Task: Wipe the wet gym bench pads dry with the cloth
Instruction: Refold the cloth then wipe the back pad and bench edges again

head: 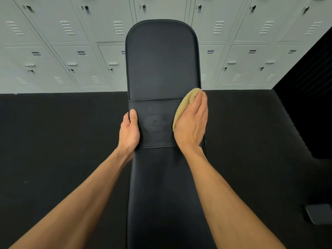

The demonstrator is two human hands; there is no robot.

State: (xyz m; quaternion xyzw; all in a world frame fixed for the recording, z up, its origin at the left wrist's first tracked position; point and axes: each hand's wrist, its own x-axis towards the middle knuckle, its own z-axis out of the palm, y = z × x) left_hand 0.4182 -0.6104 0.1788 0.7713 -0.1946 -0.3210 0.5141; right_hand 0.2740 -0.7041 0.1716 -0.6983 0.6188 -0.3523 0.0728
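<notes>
A long black padded gym bench (161, 65) runs away from me down the middle of the view. A band with an embossed oval logo (156, 123) crosses it at mid length. My right hand (193, 123) lies flat on a folded tan cloth (186, 103), pressing it against the pad's right edge over that band. My left hand (129, 130) grips the bench's left edge at the same height, thumb on top of the pad. I cannot make out wet patches on the dark surface.
Grey metal lockers (71, 51) fill the wall behind the bench. Black rubber flooring (62, 132) lies on both sides. A dark wall or panel (309, 87) stands at the right. A small dark flat object (318, 213) lies on the floor at the lower right.
</notes>
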